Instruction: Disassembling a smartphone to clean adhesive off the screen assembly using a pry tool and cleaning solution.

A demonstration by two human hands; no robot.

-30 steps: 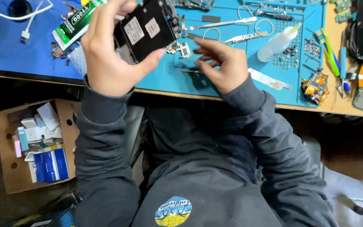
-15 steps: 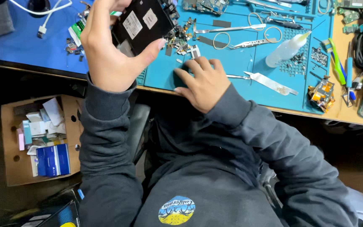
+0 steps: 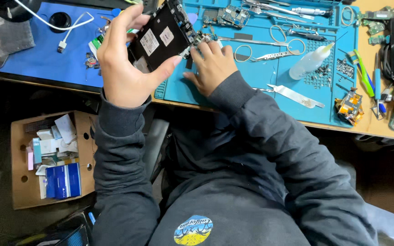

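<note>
My left hand [image 3: 125, 68] grips an opened black phone body [image 3: 163, 36] with white labels on it, held tilted above the left edge of the teal work mat [image 3: 251, 77]. My right hand [image 3: 213, 66] rests on the mat just right of the phone, fingers curled among small parts [image 3: 201, 40] at the phone's lower corner. Whether those fingers pinch anything is hidden.
On the mat lie tweezers [image 3: 270, 55], a metal pry tool [image 3: 295, 94], a clear squeeze bottle [image 3: 308, 63], circuit boards [image 3: 231, 14] and loose screws [image 3: 345, 67]. A blue pad [image 3: 46, 54] with a white cable [image 3: 71, 32] lies left. A cardboard box [image 3: 46, 159] sits on the floor.
My right hand slid left and up across the mat toward the phone's corner. The left hand has kept its hold on the phone while the view shifted down.
</note>
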